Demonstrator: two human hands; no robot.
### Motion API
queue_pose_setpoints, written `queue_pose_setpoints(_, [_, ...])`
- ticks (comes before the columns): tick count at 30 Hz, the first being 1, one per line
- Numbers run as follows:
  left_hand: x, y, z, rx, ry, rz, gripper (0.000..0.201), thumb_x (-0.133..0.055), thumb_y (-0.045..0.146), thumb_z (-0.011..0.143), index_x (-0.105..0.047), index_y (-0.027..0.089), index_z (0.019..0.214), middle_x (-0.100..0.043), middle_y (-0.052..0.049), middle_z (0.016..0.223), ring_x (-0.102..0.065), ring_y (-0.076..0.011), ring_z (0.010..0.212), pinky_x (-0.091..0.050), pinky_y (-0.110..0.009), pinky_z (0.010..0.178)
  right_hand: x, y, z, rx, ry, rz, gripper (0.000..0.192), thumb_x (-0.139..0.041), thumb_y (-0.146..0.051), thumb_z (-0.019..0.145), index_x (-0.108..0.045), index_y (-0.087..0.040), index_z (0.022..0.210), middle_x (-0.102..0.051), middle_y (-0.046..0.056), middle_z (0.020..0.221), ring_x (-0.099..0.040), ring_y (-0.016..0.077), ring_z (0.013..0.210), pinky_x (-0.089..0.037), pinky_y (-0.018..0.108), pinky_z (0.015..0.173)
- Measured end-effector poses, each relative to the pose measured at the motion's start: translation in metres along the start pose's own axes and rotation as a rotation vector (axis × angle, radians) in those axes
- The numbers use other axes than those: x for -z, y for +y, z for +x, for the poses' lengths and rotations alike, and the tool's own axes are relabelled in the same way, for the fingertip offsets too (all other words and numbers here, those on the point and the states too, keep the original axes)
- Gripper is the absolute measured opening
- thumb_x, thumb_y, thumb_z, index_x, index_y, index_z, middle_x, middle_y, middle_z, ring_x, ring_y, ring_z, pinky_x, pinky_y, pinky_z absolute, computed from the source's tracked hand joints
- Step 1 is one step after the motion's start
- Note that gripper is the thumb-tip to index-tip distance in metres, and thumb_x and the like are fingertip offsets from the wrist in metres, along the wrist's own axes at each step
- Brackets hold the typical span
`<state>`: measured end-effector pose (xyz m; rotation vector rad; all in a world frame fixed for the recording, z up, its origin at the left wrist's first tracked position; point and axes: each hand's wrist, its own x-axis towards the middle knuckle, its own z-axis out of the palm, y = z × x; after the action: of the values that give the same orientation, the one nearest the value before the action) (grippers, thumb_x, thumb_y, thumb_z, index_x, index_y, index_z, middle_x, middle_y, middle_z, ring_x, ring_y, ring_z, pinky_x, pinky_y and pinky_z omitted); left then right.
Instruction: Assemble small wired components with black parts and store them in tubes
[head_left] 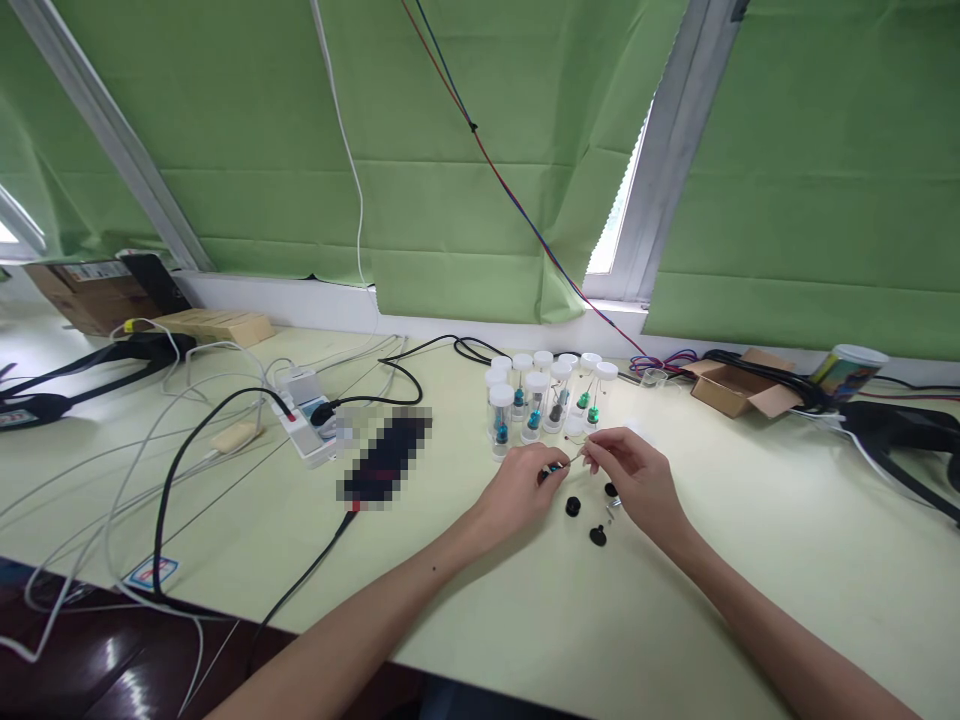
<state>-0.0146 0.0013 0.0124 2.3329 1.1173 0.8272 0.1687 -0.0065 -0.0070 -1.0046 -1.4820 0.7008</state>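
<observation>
My left hand (pixel 534 478) is closed around a small dark-and-teal piece (pixel 553 467) with a thin metal shaft, its hub mostly covered by the fingers. At the shaft's far end, the thumb and fingertips of my right hand (pixel 631 475) are pinched together. Just beyond both hands, several clear tubes with white caps (pixel 537 385) stand upright in a group, holding pieces with teal, green or dark hubs and thin stems. Between my wrists lie a black round knob (pixel 573 507), a black flared cap (pixel 598 536) and a small clear part (pixel 613 508).
A power strip (pixel 306 430) with plugs and tangled cables lies left, beside a blurred dark phone-like object (pixel 388 458). An open cardboard box (pixel 739 385), a canister (pixel 847 372) and a black frame (pixel 904 440) stand right. Green blinds (pixel 480 220) hang behind.
</observation>
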Motion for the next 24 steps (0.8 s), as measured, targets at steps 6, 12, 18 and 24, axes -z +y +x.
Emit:
queue_pose_setpoints(6, [0.000, -0.003, 0.002, 0.032, 0.053, -0.133, 0.023, -0.047, 0.024, 0.091, -0.069, 0.020, 0.085, -0.069, -0.001, 0.083, -0.058, -0.0145, 0.073, -0.045, -0.026, 0.067, 0.004, 0.002, 0.002, -0.001, 0.018, 0.008, 0.023, -0.065, -0.038, 0.086, -0.059, -0.023, 0.103, -0.067, 0.003, 0.081, -0.063, 0.0188, 0.071, -0.056, 0.037, 0.072])
queue_pose_setpoints(12, [-0.002, -0.010, 0.003, 0.219, 0.053, -0.392, 0.023, -0.049, 0.037, 0.090, -0.062, 0.019, 0.084, -0.064, -0.001, 0.087, -0.056, -0.0090, 0.051, -0.044, -0.023, 0.047, 0.005, 0.009, 0.003, 0.026, 0.013, -0.165, 0.014, -0.060, -0.035, 0.089, -0.061, -0.022, 0.093, -0.068, 0.005, 0.083, -0.064, 0.0204, 0.076, -0.054, 0.038, 0.075])
queue_pose_setpoints(18, [-0.004, -0.016, 0.006, 0.261, 0.056, -0.605, 0.026, -0.057, 0.042, 0.085, -0.062, 0.017, 0.083, -0.061, -0.002, 0.082, -0.055, -0.0093, 0.050, -0.046, -0.022, 0.041, 0.001, 0.021, 0.002, 0.065, -0.240, -0.441, 0.016, -0.051, -0.032, 0.092, -0.065, -0.023, 0.092, -0.067, 0.006, 0.090, -0.062, 0.0213, 0.077, -0.053, 0.036, 0.068])
queue_pose_setpoints(24, [-0.005, -0.013, 0.008, 0.334, 0.066, -0.753, 0.030, -0.064, 0.043, 0.081, -0.061, 0.014, 0.078, -0.057, -0.002, 0.075, -0.055, -0.0091, 0.047, -0.046, -0.023, 0.041, 0.001, 0.037, 0.004, 0.057, -0.326, -0.499, 0.019, -0.051, -0.029, 0.092, -0.065, -0.022, 0.102, -0.063, 0.008, 0.099, -0.062, 0.0211, 0.083, -0.052, 0.037, 0.075])
